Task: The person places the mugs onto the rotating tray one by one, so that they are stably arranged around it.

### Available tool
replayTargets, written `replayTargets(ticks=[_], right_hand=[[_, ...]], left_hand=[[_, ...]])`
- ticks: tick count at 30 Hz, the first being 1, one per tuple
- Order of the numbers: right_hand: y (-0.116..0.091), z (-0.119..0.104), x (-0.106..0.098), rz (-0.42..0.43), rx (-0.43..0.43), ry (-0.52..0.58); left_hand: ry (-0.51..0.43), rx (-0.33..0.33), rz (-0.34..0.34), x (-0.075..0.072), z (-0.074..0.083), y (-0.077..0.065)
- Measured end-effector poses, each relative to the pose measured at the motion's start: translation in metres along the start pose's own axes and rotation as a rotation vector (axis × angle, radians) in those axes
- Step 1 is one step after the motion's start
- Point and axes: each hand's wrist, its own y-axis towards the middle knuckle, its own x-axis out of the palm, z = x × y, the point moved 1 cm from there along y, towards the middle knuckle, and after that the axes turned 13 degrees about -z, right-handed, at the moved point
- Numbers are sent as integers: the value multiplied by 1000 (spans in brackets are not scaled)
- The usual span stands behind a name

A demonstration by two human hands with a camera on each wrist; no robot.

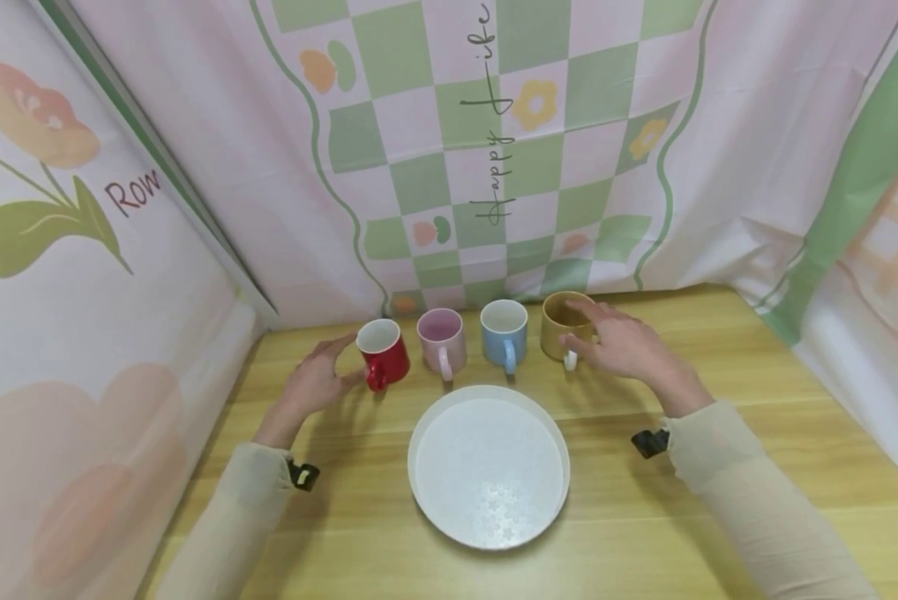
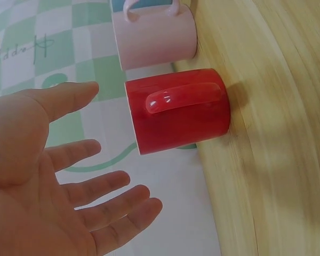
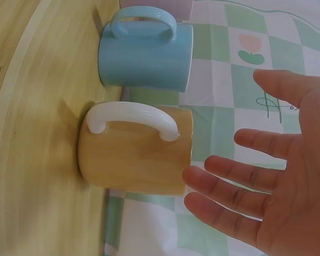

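Four mugs is more than I count, so several mugs stand upright in a row near the back of the table. At the left end is a red mug [image 1: 388, 360], with my left hand [image 1: 312, 385] beside it, fingers spread. In the left wrist view that hand [image 2: 69, 176] is apart from the red mug [image 2: 181, 114]. A gold mug [image 1: 561, 333] with a white handle stands at the right end. My right hand [image 1: 619, 342] overlaps it in the head view; in the right wrist view its spread fingers are close by the rim of the gold mug [image 3: 138, 154].
Between them stand a pink mug [image 1: 443, 343] and a light blue mug [image 1: 504, 337], handles toward me. A round white tray [image 1: 489, 467] lies in front of the row on the wooden table [image 1: 358, 533]. A printed cloth [image 1: 449, 167] hangs behind.
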Motion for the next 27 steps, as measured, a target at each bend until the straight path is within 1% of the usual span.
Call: replayTargets(ticks=[5, 11, 15, 20, 27], right_hand=[[1, 1, 1, 4, -5, 22], [2, 2, 3, 17, -36, 58], [3, 1, 4, 23, -46, 72], [5, 0, 4, 35, -55, 99], [6, -3, 6, 36, -64, 123]], left_hand=[[-11, 34, 4, 1, -2, 0], [-64, 58, -30, 1, -3, -1], [-108, 52, -54, 2, -1, -1], [-163, 54, -67, 2, 2, -2], [-211, 44, -88, 3, 5, -2]])
